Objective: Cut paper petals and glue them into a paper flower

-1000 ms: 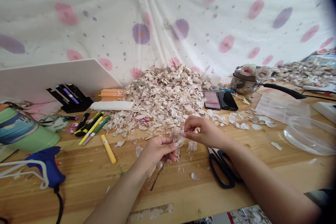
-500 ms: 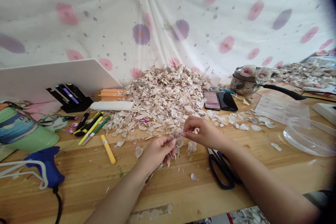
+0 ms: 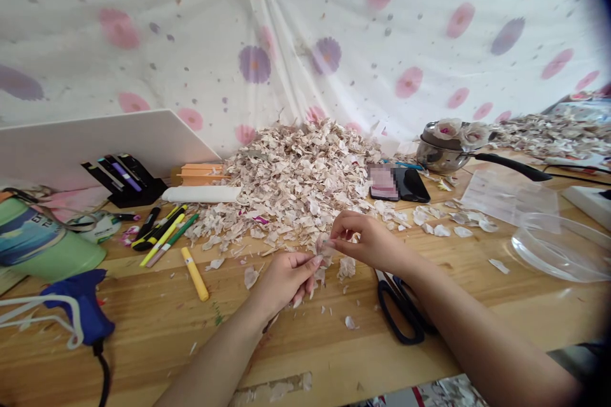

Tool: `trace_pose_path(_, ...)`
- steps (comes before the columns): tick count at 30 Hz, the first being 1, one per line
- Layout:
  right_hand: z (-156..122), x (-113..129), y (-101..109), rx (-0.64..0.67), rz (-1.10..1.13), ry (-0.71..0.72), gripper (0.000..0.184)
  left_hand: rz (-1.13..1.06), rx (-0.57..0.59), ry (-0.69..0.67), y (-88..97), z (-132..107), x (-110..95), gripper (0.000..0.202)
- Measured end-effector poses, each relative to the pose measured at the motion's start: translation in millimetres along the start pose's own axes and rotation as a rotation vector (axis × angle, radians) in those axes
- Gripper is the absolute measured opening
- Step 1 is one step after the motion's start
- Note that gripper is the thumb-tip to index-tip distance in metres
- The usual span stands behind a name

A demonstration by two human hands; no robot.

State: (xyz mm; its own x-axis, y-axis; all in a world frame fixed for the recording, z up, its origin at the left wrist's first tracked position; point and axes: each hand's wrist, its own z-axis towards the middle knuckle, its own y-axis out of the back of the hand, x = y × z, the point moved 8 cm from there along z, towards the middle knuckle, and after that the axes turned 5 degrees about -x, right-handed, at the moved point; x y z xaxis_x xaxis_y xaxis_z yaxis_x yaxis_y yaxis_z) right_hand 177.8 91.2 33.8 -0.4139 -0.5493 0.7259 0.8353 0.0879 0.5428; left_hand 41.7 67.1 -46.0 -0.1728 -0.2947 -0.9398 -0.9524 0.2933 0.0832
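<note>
A small flower of pale, thin petals (image 3: 323,247) is held between my two hands over the front of the table. My left hand (image 3: 288,276) pinches it from below, thumb and fingers closed at its base. Coming in from the right, my right hand (image 3: 366,239) has its thumb and fingertips closed on a petal at the flower's upper edge. Loose petals (image 3: 347,267) lie on the wood below the hands. A pair of scissors (image 3: 400,315) with dark handles rests partly under my right forearm.
Behind the hands rises a large heap of dried petals (image 3: 300,172). Markers (image 3: 195,273) and a blue glue gun (image 3: 81,305) lie on the left. Toward the right are a phone (image 3: 411,184), a metal pan (image 3: 436,156) with made flowers, and a clear round dish (image 3: 554,248).
Both hands stay almost in place around the flower, with only slight finger movement. The whole view has shifted a little.
</note>
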Motion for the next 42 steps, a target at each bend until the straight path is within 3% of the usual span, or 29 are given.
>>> trace_pose_path(7, -8.6, 11.0, 29.9, -0.355, 0.097, 0.082, 0.016, -0.072, -0.109, -0.124, 11.9, -5.7, -17.6, 0.051)
trace_pose_path(9, -12.0, 26.3, 26.3, -0.299, 0.15, 0.21, 0.016, -0.101, -0.161, -0.18, 14.9, -11.4, -23.6, 0.054)
trace_pose_path(11, -15.8, 42.1, 11.9, -0.141, 0.188, 0.333, 0.017, -0.114, -0.235, -0.242, 17.5, -19.1, -27.1, 0.054)
trace_pose_path(13, -19.2, 49.9, -0.1, -0.055, 0.208, 0.38, 0.022, -0.092, -0.323, -0.333, 19.8, -28.8, -29.8, 0.05)
trace_pose_path(15, -20.1, 49.9, -5.1, -0.08, 0.236, 0.364, 0.027, -0.001, -0.421, -0.502, 21.9, -41.2, -37.0, 0.041)
trace_pose_path(18, -21.2, 47.5, -7.8, -0.136, 0.289, 0.351, 0.03, 0.341, -0.555, -0.92, 15.6, -69.3, -59.4, 0.028)
trace_pose_path(20, -22.4, 47.6, -8.4, -0.148, 0.309, 0.358, 0.029, 0.601, -0.589, -1.182, 2.7, -87.2, -70.6, 0.024)
trace_pose_path(22, -23.7, 49.4, -6.9, -0.164, 0.323, 0.364, 0.027, 0.745, -0.593, -1.32, -5.9, -96.9, -76.3, 0.025)
trace_pose_path(28, -27.5, 59.1, 0.7, -0.227, 0.411, 0.392, 0.025, 0.835, -0.579, -1.43, -15.2, -105.8, -85.0, 0.024)
trace_pose_path(34, -29.2, 63.4, 4.0, -0.202, 0.498, 0.419, 0.022, 0.888, -0.521, -1.509, -18.4, -108.6, -83.5, 0.022)
trace_pose_path(42, -28.2, 68.3, 9.1, -0.197, 0.5, 0.491, 0.026, 0.774, -0.48, -1.526, -20.5, -110.3, -89.6, 0.026)
